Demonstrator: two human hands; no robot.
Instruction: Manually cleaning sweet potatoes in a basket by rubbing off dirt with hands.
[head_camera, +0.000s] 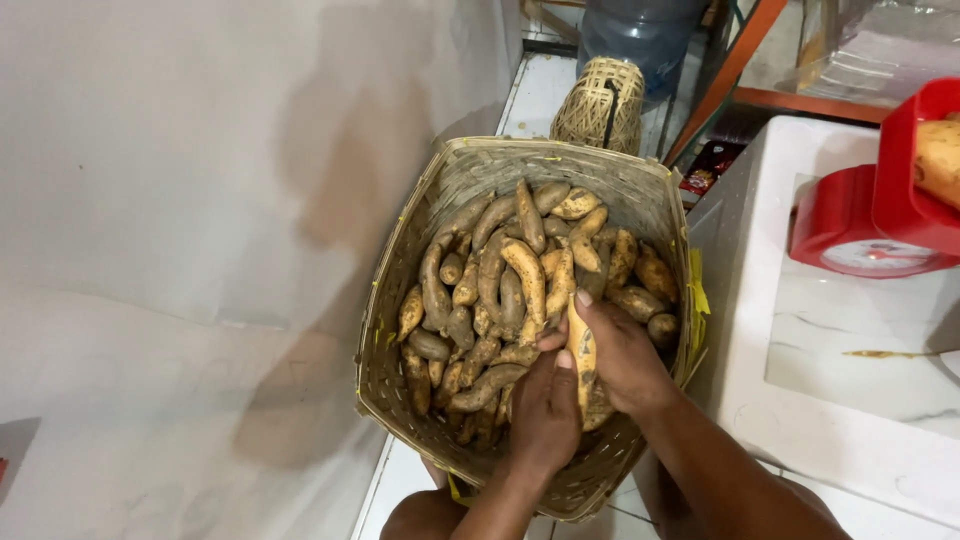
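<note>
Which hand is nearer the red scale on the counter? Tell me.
Right. The right hand grips a sweet potato over the woven basket, on the side toward the red scale. The left hand sits farther from it.

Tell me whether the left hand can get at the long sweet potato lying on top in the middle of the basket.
Probably yes: the long sweet potato lies uncovered atop the pile, just beyond the left hand, with the basket open above.
</note>
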